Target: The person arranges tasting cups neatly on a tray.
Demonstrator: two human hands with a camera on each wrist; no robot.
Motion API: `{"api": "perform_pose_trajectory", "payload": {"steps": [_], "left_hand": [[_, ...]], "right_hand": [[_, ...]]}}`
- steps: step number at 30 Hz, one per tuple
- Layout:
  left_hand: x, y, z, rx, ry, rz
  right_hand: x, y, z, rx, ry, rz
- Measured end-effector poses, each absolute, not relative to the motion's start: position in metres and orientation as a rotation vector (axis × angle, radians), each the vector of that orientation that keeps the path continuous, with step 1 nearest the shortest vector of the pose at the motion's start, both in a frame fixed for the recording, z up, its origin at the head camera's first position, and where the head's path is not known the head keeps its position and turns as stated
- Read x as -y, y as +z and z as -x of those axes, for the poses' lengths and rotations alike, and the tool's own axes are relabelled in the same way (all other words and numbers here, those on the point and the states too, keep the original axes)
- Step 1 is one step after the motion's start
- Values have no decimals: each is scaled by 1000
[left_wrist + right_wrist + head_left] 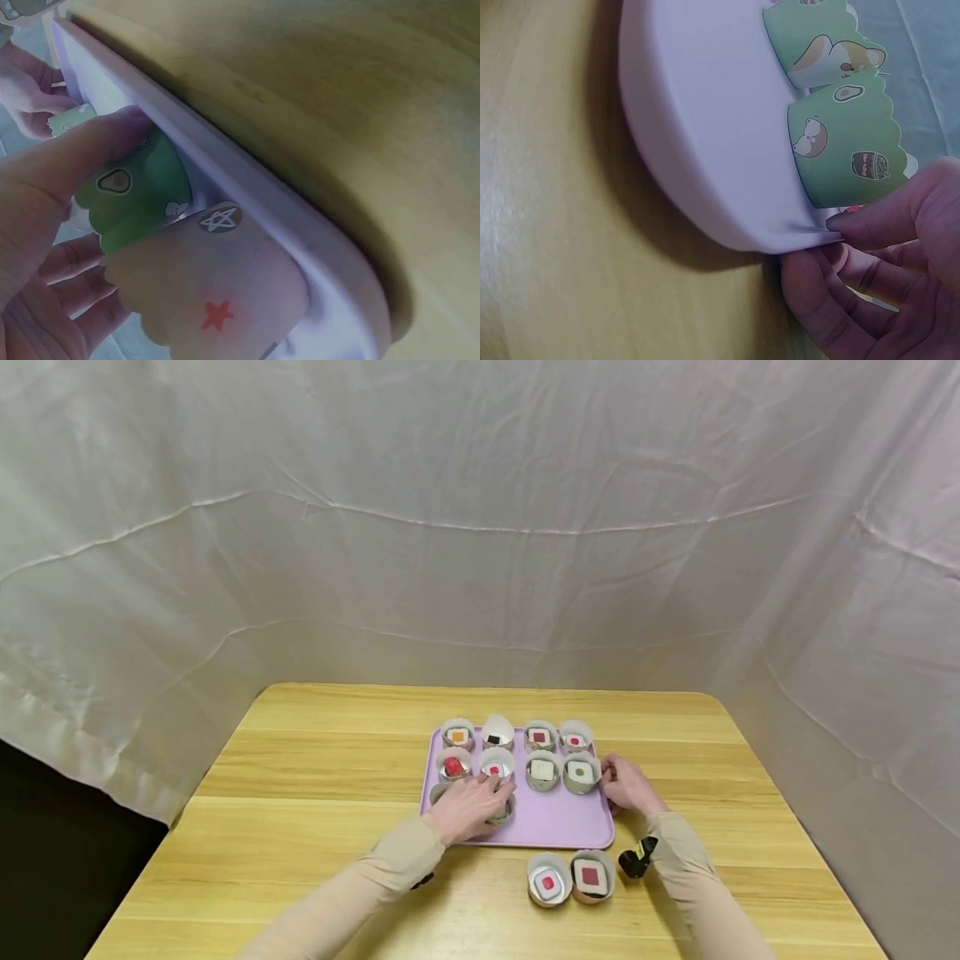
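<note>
On the wooden table lies a lilac tray (pixel 555 822) bearing several paper baking cups. My left hand (pixel 465 807) reaches over the tray's near left part and grips a green paper cup (pixel 142 187), thumb on one side and fingers on the other. Beside that cup, close to the tray wall, stands a pinkish-brown cup (pixel 217 289) with a red star, mostly hidden in the head view. At the tray's right side my right hand (pixel 630 787) pinches the rim between thumb and fingers. A green cup (pixel 844 150) stands just inside, near the thumb.
Two rows of cups with small square or red pieces inside fill the tray's far side, among them one with an orange centre (pixel 457 737). In front of the tray stand a white-lined cup (pixel 548 885) and a brown cup (pixel 592 878). Pale cloth (pixel 480 568) hangs behind the table.
</note>
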State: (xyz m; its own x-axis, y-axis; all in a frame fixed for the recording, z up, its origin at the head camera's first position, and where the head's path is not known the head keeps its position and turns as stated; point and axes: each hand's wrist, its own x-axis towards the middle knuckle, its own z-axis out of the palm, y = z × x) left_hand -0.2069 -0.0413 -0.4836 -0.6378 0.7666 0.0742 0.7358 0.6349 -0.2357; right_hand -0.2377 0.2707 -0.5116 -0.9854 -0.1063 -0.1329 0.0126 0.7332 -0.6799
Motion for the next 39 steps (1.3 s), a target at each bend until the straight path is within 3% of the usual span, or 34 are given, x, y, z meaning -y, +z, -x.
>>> {"api": "perform_pose_trajectory", "payload": {"steps": [13, 19, 23, 31, 39], "left_hand": [[48, -488, 206, 2620, 246, 1234], [61, -487, 210, 2546, -166, 1196], [76, -486, 221, 2577, -555, 982], [118, -487, 249, 2812, -928, 247], [136, -493, 255, 3098, -1048, 108]], "right_hand": [[-271, -514, 237, -2781, -1104, 111], [-272, -514, 237, -2783, -1093, 107], [-272, -513, 237, -2787, -1083, 117], [-272, -512, 238, -2792, -1067, 131], [-272, -512, 238, -2788, -1068, 121]]}}
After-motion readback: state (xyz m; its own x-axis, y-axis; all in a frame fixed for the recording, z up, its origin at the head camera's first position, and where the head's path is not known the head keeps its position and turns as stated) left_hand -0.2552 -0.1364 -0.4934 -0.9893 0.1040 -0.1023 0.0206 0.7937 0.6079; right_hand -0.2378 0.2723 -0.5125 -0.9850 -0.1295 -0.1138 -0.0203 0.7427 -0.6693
